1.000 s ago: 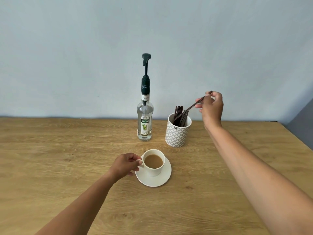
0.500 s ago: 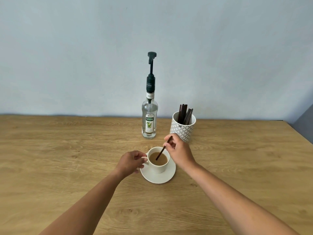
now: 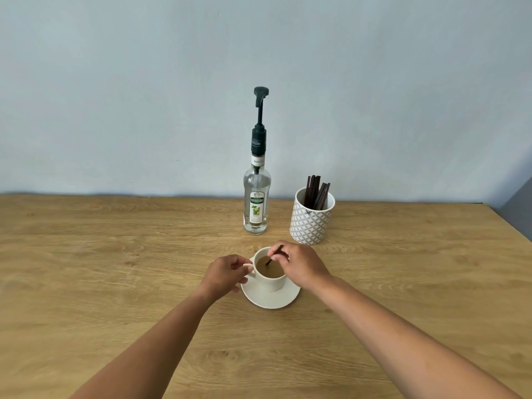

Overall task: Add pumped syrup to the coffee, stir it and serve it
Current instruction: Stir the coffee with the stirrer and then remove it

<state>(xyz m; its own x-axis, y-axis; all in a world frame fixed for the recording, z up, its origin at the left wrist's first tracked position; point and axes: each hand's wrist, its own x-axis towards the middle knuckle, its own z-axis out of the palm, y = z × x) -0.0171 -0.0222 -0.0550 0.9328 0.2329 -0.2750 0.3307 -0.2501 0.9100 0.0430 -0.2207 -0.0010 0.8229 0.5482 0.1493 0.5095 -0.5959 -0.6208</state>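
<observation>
A white cup (image 3: 270,282) of milky coffee stands on a white saucer (image 3: 269,299) in the middle of the wooden table. My left hand (image 3: 226,273) pinches the cup's handle on its left side. My right hand (image 3: 302,264) sits over the cup's right rim and holds a thin dark stirrer (image 3: 274,254), whose lower end dips into the coffee. Behind the cup stands a clear syrup bottle (image 3: 256,204) with a tall dark pump (image 3: 260,122), its head raised.
A white patterned holder (image 3: 311,221) with several dark stirrers stands right of the bottle, near the wall. The table's right edge (image 3: 515,226) runs diagonally at the far right. A pale blue wall closes off the back.
My right hand brought a stirrer from the holder down to the cup and put its tip into the coffee; the tip has since shifted toward the cup's far side. The left hand stays on the handle.
</observation>
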